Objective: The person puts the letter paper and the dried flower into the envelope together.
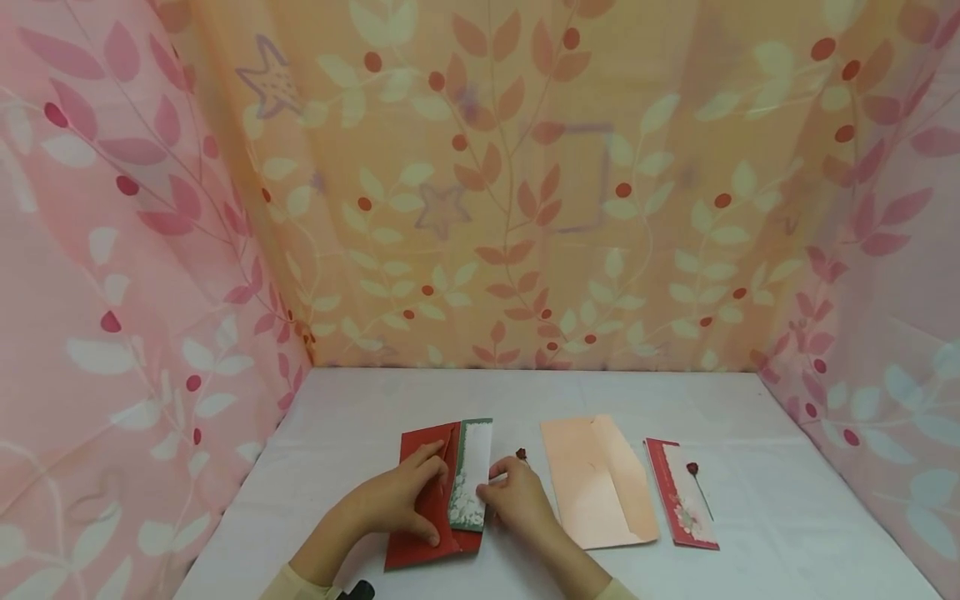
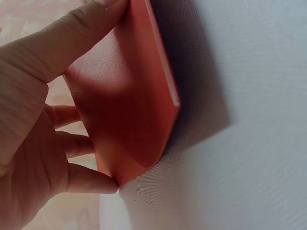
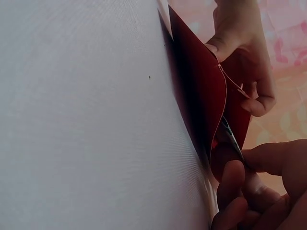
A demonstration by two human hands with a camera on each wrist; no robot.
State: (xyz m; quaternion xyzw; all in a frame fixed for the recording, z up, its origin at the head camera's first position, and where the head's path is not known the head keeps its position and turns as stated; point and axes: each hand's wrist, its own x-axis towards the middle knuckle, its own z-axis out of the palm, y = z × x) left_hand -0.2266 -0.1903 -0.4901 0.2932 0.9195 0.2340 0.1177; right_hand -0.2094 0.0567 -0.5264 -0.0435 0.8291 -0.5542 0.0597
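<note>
A: Hands status?

B: Left hand (image 1: 397, 500) grips the red envelope (image 1: 435, 504), thumb and fingers spread across it. Right hand (image 1: 517, 496) pinches the green-bordered floral card (image 1: 472, 475) by its right long edge.

A: Card position?

B: Left long edge at the envelope mouth, most of the face showing, flap (image 1: 468, 543) underneath. Can't tell how much is inside.

A: Failure modes?

B: Main one, I'd say: card corner snags the mouth. Cause would be a skewed card or a pinched mouth. Pushing harder then probably creases paper. If the left grip slips, the envelope likely slides on the counter (image 1: 360, 400).

A: Anything near the right hand?

B: Dried rose (image 1: 521, 454) just beyond the fingers, partly hidden. A stray knuckle could crush it. Peach envelope (image 1: 588, 492) just right of that hand; a forearm drag could shift it.

A: Other rose?

B: Second rose (image 1: 693, 469) lies on the pink-red card (image 1: 678, 508), far right. Low risk, well apart from both hands.
</note>
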